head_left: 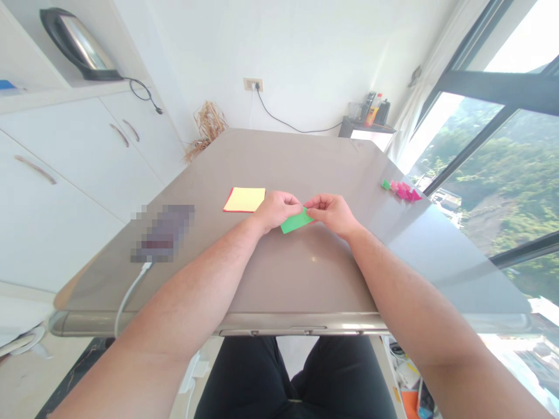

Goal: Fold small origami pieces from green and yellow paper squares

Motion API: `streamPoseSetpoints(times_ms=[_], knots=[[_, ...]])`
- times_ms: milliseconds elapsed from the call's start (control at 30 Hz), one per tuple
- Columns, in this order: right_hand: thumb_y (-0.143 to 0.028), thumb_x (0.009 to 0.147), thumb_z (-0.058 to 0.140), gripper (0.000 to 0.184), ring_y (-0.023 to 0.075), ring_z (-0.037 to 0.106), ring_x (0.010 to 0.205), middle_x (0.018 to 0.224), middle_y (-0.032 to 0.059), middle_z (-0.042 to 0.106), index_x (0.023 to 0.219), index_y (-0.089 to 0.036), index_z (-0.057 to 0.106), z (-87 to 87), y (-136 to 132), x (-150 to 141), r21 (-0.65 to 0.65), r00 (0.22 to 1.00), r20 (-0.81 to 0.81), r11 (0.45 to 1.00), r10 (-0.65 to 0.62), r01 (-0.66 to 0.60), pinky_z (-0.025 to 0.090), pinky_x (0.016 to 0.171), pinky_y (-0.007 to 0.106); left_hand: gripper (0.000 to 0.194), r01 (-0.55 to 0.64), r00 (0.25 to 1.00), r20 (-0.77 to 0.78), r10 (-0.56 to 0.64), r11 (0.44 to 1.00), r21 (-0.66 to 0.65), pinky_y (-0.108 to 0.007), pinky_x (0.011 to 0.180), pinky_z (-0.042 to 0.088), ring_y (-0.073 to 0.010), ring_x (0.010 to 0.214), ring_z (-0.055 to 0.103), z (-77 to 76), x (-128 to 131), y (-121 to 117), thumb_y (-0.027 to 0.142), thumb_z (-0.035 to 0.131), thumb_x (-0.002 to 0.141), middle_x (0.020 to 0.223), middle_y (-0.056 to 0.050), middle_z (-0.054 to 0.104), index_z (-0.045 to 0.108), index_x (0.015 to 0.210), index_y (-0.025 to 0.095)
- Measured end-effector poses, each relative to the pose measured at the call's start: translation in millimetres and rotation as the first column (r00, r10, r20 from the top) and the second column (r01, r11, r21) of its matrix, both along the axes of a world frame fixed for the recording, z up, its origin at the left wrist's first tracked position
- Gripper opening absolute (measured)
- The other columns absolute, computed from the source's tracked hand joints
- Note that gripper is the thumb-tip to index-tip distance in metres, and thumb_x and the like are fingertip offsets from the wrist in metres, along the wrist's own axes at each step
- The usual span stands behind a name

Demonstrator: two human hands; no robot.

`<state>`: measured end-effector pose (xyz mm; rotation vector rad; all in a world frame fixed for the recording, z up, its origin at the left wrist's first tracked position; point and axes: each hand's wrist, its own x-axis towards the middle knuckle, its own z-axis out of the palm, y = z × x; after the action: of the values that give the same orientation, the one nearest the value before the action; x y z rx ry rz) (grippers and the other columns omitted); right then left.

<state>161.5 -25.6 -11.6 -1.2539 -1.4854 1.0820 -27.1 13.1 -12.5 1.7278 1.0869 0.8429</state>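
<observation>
A green piece of paper point(296, 222), which looks folded into a strip, is held between both hands just above the middle of the table. My left hand point(282, 208) pinches its upper left edge with thumb and forefinger. On the other side, my right hand point(328, 212) pinches the upper right part, fingers curled. The fingertips nearly meet along the top edge and cover part of it. Just left of my left hand lies a pad of yellow paper point(245, 199) with a red edge beneath it.
Small pink folded paper pieces point(406, 191) and a green one point(385, 184) sit near the table's right edge by the window. A blurred-out device point(162, 234) with a white cable point(131, 292) lies at left. The grey table point(301, 279) ends close to my lap.
</observation>
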Motion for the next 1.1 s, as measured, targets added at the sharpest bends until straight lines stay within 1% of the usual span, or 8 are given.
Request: streamPoseSetpoints(times_ms=[167,633,833,933,1100], knots=[[-0.021,0.069,0.073,0.015,0.0174,0.070,0.070,0.071,0.0003,0.071,0.084,-0.019,0.071,-1.2,1.0,0.8,0.004,1.000,0.020,1.000,-0.002,0.002,0.058,0.069,0.031,0.017,0.008,1.000,0.005,-0.008,1.000,-0.010,-0.025,0.058,0.040,-0.0123,0.062,0.055,-0.2,0.5,-0.1,0.033,0.071,0.069,0.069,0.000,0.065,0.070,0.073,0.017],[-0.021,0.068,0.073,0.014,0.0173,0.070,0.069,0.070,-0.0002,0.071,0.082,-0.020,0.071,0.1,1.4,-0.6,0.005,1.000,0.017,1.000,-0.020,0.020,0.057,0.067,0.030,0.018,0.012,0.999,-0.034,-0.010,0.999,0.052,-0.025,0.056,0.037,-0.0121,0.060,0.053,2.3,2.5,-3.5,0.036,0.068,0.071,0.066,0.000,0.064,0.069,0.072,0.017],[-0.022,0.068,0.075,0.017,0.0169,0.069,0.069,0.070,0.0000,0.071,0.084,-0.019,0.071,-0.6,1.4,0.6,-0.004,1.000,0.006,1.000,-0.007,0.007,0.056,0.066,0.030,0.019,0.012,0.999,-0.054,-0.009,0.997,0.071,-0.025,0.055,0.037,-0.0117,0.060,0.052,3.3,2.7,-4.5,0.036,0.067,0.072,0.066,0.000,0.064,0.068,0.072,0.017],[-0.023,0.068,0.077,0.018,0.0165,0.069,0.068,0.069,0.0001,0.071,0.084,-0.019,0.071,0.9,1.3,1.4,-0.019,1.000,-0.013,1.000,-0.011,0.011,0.057,0.067,0.031,0.020,0.009,0.998,-0.058,-0.003,0.996,0.094,-0.025,0.055,0.037,-0.0119,0.060,0.053,4.2,2.4,-4.8,0.036,0.066,0.072,0.067,0.000,0.064,0.068,0.072,0.017],[-0.019,0.067,0.078,0.015,0.0168,0.069,0.068,0.068,0.0006,0.071,0.080,-0.019,0.072,4.1,1.2,3.0,-0.069,0.999,-0.016,0.997,-0.033,0.032,0.058,0.068,0.031,0.018,-0.005,0.997,-0.077,0.012,0.995,0.095,-0.025,0.055,0.037,-0.0117,0.060,0.052,5.3,0.8,-4.3,0.034,0.066,0.071,0.067,-0.001,0.064,0.068,0.071,0.017]])
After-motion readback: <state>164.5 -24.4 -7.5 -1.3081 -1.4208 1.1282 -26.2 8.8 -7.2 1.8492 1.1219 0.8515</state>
